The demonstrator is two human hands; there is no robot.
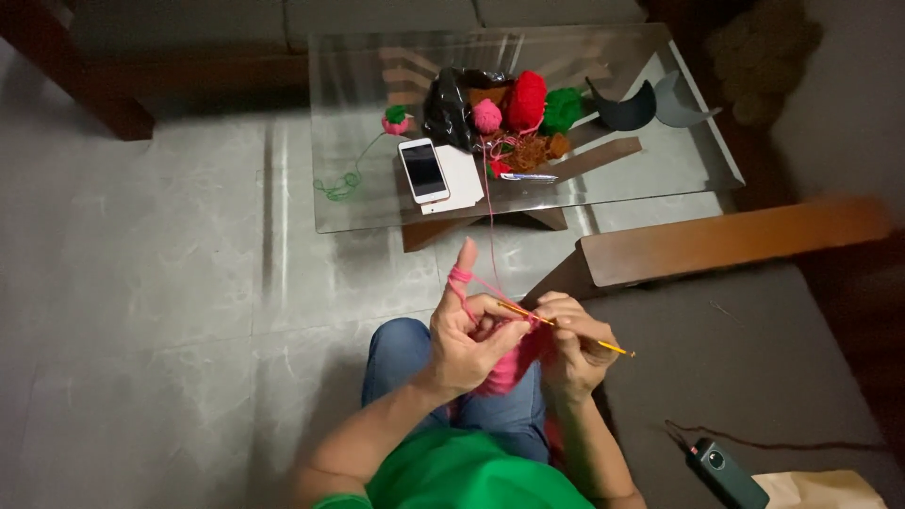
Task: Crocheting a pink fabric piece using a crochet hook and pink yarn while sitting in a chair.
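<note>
Pink yarn [489, 221] runs from the glass bench [660, 170] down to the left hand [468, 341], looped round its raised finger and pinching pink crochet work [514, 366], while the right hand [570, 347] grips a yellow hook [566, 330]; a snagged strand could likely drag balls off.

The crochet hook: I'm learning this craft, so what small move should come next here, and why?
Probably catch the pink yarn with the crochet hook and draw it through. The right hand holds the hook with its tip at the pink crocheted piece, and the yarn is wrapped taut around the left hand's raised index finger, fed from the glass table.
</note>
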